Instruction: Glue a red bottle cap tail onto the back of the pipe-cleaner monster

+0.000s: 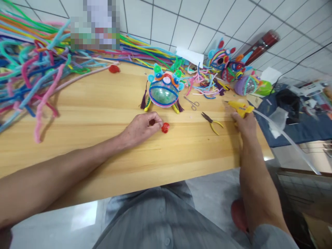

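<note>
one yellow glue gun (242,109) i see in the grip of the right hand (246,123), at the right end of the wooden table (192,148). the left hand (141,128) has its fingertips at a red piece (165,127); whether they grip it or only touch it, i cannot tell. just beyond stands an animal-faced ornament (164,95); pliers (211,120) lie between the hands.
</note>
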Motion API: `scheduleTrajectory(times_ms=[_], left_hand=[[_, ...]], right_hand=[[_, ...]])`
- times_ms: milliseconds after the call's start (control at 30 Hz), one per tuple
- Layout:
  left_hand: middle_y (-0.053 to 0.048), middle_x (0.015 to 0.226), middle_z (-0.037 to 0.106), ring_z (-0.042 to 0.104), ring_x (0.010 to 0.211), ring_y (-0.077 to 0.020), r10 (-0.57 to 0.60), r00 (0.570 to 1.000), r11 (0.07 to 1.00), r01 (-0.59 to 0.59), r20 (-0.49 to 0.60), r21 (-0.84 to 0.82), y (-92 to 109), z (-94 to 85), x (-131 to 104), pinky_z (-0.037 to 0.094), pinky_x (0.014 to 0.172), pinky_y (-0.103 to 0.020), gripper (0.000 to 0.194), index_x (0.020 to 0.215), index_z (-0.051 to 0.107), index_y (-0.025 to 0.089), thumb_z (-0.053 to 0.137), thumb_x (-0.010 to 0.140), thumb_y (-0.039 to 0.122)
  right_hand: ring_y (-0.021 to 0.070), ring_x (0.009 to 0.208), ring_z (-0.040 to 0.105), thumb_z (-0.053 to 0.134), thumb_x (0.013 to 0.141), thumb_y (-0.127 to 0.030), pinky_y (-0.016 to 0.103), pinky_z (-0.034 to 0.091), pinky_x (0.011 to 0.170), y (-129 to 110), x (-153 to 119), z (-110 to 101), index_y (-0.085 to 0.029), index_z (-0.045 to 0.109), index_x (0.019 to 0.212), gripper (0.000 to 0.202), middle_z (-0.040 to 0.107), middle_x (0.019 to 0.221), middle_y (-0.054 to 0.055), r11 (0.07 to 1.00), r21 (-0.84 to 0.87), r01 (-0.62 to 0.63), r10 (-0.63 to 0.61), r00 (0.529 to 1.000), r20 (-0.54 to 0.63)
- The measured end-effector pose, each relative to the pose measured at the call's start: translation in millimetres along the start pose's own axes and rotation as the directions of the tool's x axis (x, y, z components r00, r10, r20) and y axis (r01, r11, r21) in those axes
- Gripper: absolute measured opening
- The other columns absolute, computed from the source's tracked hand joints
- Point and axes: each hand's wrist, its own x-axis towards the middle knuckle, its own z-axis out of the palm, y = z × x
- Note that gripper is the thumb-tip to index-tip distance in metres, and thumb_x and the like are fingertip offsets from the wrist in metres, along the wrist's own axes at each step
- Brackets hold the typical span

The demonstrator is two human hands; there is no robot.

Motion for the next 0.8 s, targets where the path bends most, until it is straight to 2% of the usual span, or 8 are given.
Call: scheduleTrajectory(times_ms=[100,167,267,400,467,567,633,800], left_hand=[[-0.004,0.081,0.076,0.067,0.071,-0.014,-0.021,1.0,1.0,0.021,0.004,-0.002,-1,2.1,1,0.05,0.066,-0.025,0.017,0.087,0.07,0.018,0.064,0.094,0.031],[-0.005,0.082,0.076,0.067,0.072,-0.0144,-0.029,1.0,1.0,0.029,-0.006,0.001,-2,2.9,1,0.05,0.068,-0.026,0.016,0.087,0.07,0.017,0.064,0.094,0.03],[-0.004,0.079,0.075,0.066,0.07,-0.014,-0.02,0.998,1.0,0.02,-0.053,0.006,-3,2.4,3,0.048,0.065,-0.026,0.015,0.085,0.07,0.017,0.064,0.094,0.028],[-0.002,0.077,0.073,0.063,0.069,-0.0132,-0.004,0.993,1.0,0.005,-0.116,0.008,-4,-0.5,5,0.045,0.061,-0.025,0.015,0.082,0.069,0.017,0.066,0.092,0.028],[-0.001,0.075,0.072,0.062,0.068,-0.0126,0.006,0.993,1.0,-0.004,-0.119,0.018,-3,-1.6,6,0.044,0.061,-0.024,0.014,0.081,0.07,0.017,0.065,0.091,0.026],[0.0,0.072,0.072,0.059,0.065,-0.0113,0.017,0.994,0.999,-0.013,-0.109,0.04,-2,-1.8,7,0.043,0.062,-0.023,0.012,0.081,0.071,0.016,0.065,0.089,0.023],[0.001,0.071,0.071,0.058,0.063,-0.0111,0.019,0.993,0.999,-0.014,-0.115,0.043,-1,-1.4,8,0.042,0.061,-0.023,0.012,0.081,0.071,0.016,0.064,0.089,0.021],[0.0,0.072,0.072,0.059,0.066,-0.0116,0.015,0.992,0.999,-0.011,-0.122,0.033,-2,-0.6,7,0.042,0.063,-0.023,0.013,0.081,0.072,0.015,0.064,0.09,0.02]], right_hand=[[0.0192,0.064,0.049,0.084,0.078,-0.046,0.039,0.038,0.06,-5,-28,-5,-0.03,0.045,0.071,0.042,0.048,0.062,0.0,0.997,-0.033,-0.067,0.062,0.989,-0.135],[0.0248,0.076,0.058,0.084,0.08,-0.038,0.042,0.046,0.07,-19,-56,-3,-0.027,0.056,0.081,0.029,0.061,0.076,0.006,0.999,-0.046,0.028,-0.039,0.964,-0.262],[0.028,0.088,0.07,0.075,0.092,-0.036,0.045,0.056,0.082,-61,-96,9,-0.024,0.07,0.098,0.015,0.074,0.096,0.008,0.922,0.039,0.385,-0.375,0.913,-0.16],[0.0277,0.102,0.075,0.069,0.099,-0.028,0.046,0.06,0.091,-135,-118,29,-0.026,0.071,0.109,0.01,0.079,0.106,0.007,0.709,0.216,0.671,-0.688,0.725,0.004],[0.0281,0.107,0.075,0.068,0.101,-0.028,0.048,0.06,0.097,-162,-117,39,-0.027,0.071,0.112,0.011,0.08,0.11,0.008,0.632,0.276,0.724,-0.765,0.64,0.069],[0.0291,0.11,0.074,0.069,0.101,-0.029,0.05,0.06,0.099,-184,-114,54,-0.027,0.071,0.114,0.014,0.079,0.115,0.01,0.586,0.33,0.74,-0.807,0.568,0.161],[0.0289,0.11,0.073,0.07,0.101,-0.029,0.049,0.06,0.098,-189,-113,62,-0.026,0.071,0.115,0.015,0.078,0.115,0.011,0.574,0.358,0.737,-0.817,0.544,0.19],[0.0268,0.104,0.073,0.067,0.103,-0.031,0.045,0.06,0.093,-196,-114,72,-0.025,0.069,0.113,0.011,0.076,0.108,0.01,0.561,0.369,0.741,-0.825,0.536,0.178]])
